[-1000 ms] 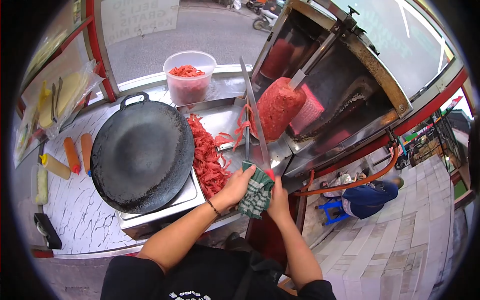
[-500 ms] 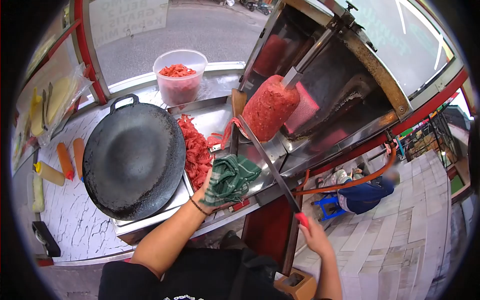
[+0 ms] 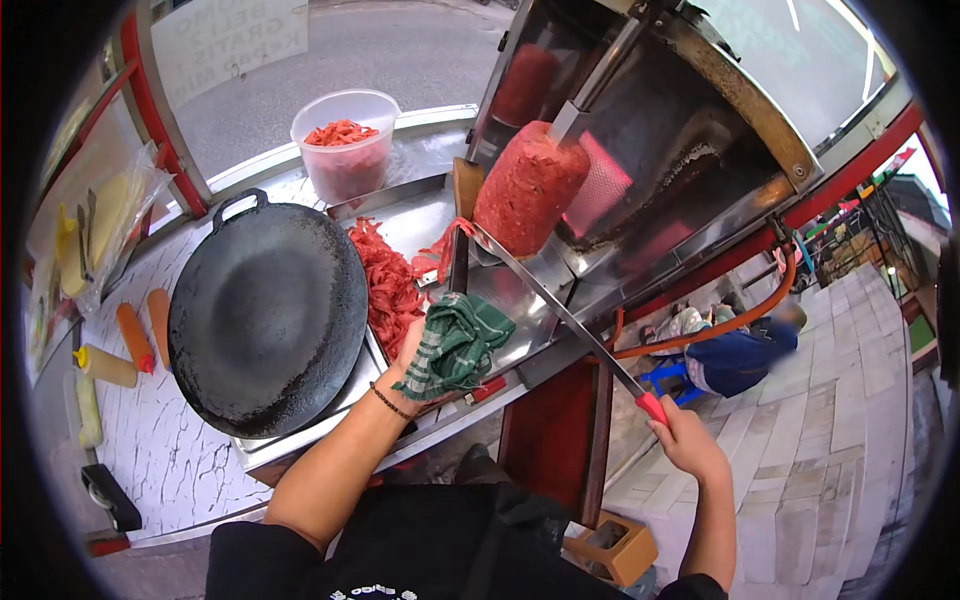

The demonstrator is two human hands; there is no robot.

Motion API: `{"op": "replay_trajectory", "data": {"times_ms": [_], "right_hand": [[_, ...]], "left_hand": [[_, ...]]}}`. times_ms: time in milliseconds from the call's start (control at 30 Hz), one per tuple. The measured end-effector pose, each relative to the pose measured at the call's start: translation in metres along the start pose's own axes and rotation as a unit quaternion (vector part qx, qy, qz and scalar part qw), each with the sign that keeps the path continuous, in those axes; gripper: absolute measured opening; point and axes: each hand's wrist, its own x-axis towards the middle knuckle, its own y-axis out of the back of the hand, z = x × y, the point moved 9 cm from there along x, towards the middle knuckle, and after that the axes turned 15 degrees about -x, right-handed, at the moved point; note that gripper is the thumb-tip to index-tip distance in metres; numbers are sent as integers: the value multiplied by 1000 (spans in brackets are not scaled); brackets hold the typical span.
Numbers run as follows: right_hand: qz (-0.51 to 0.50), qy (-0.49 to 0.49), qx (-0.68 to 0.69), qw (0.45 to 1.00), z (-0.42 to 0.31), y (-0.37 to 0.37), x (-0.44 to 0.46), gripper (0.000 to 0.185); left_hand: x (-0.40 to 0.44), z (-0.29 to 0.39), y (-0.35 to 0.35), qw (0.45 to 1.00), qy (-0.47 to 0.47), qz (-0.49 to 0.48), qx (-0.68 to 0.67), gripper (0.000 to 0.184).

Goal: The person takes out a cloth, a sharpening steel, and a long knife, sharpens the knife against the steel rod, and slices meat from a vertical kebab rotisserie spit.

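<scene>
My right hand point(image 3: 688, 440) is closed round the red handle of a long knife point(image 3: 570, 318), whose blade reaches up and left to the base of the red meat cone point(image 3: 532, 190) on its metal spit. Bunched over my left hand point(image 3: 410, 362) is a green checked cloth point(image 3: 462, 342), which hides most of the fingers. A dark upright tool point(image 3: 459, 262) with a wide wooden end rises out of the cloth, and strips of meat hang at its upper part. Shredded red meat point(image 3: 386, 283) lies in the metal tray just beyond my left hand.
A large black pan point(image 3: 268, 315) stands left of the meat. Behind are a clear tub of meat point(image 3: 344, 160) and the grill housing point(image 3: 720, 150). Sauce bottles point(image 3: 108, 367) are at the far left. A seated person point(image 3: 742, 355) in blue is at the right, beyond an orange hose point(image 3: 740, 322).
My right hand has moved away from the cloth, down and right, with the knife. The blade now slants from the cone's base to the lower right. My left hand has shifted slightly left.
</scene>
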Motion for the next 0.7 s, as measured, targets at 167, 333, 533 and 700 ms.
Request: {"op": "replay_trajectory", "data": {"times_ms": [167,333,533,700], "right_hand": [[7,9,-8,1000,15,23,-22,21],[26,33,-23,999,8,19,-7,25],[59,36,84,994,4,49,-24,22],[193,19,199,961,-84,18,40,22]], "left_hand": [[-4,6,0,1000,-20,20,-9,27],[-7,4,-5,1000,-1,-18,10,27],[-29,2,22,978,-44,39,198,41],[-36,-18,37,938,-112,52,325,34]]}}
